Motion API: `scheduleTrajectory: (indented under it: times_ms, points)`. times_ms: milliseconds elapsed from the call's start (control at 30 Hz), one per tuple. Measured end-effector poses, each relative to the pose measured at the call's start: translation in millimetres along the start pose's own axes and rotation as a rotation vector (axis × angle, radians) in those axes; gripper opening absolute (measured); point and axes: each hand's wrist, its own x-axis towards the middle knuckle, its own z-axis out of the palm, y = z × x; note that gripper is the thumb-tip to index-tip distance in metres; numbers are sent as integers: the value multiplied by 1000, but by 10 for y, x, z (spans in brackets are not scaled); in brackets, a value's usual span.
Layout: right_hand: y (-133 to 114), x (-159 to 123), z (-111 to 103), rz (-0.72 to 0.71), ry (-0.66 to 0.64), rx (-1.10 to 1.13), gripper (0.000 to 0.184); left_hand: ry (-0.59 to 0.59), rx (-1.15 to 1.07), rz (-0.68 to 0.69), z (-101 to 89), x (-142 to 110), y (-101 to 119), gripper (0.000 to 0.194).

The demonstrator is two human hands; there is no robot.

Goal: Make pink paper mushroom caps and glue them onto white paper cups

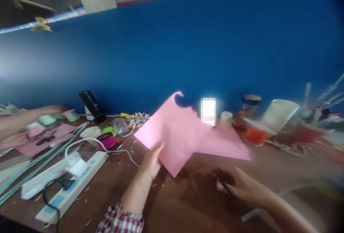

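Observation:
My left hand [155,161] pinches the lower left edge of a pink paper sheet [172,132], thumb on top. The sheet is held up off the table at a tilt, and a rounded notch is cut from its upper edge. Behind and to the right of it, a second pink sheet [228,145] lies on the brown table [188,204]. My right hand [236,184], blurred, is closed round a slim black pen-like tool [225,184] just in front of that second sheet. The tool's exact kind is too smeared to make out.
At left, a co-worker's arm [29,118] reaches over black-handled scissors [47,139] on pink paper. A power strip [72,186] with plugs and cords lies near my left arm. Cups, a dark-lidded jar [247,109] and a red-and-white cup [255,132] stand along the blue wall [172,46].

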Motion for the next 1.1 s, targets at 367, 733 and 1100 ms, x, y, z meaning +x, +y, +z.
scheduleTrajectory:
  times_ms: [367, 733, 1100]
  points:
    - [-62, 13, -4, -35, -19, -10, 37, -93, 48, -77, 119, -137, -40, 36]
    - [-136, 24, 8, -83, -49, 112, 39, -174, 62, -95, 98, -133, -131, 42]
    - [-32, 27, 79, 156, 46, 71, 20, -161, 71, -110, 97, -149, -103, 38]
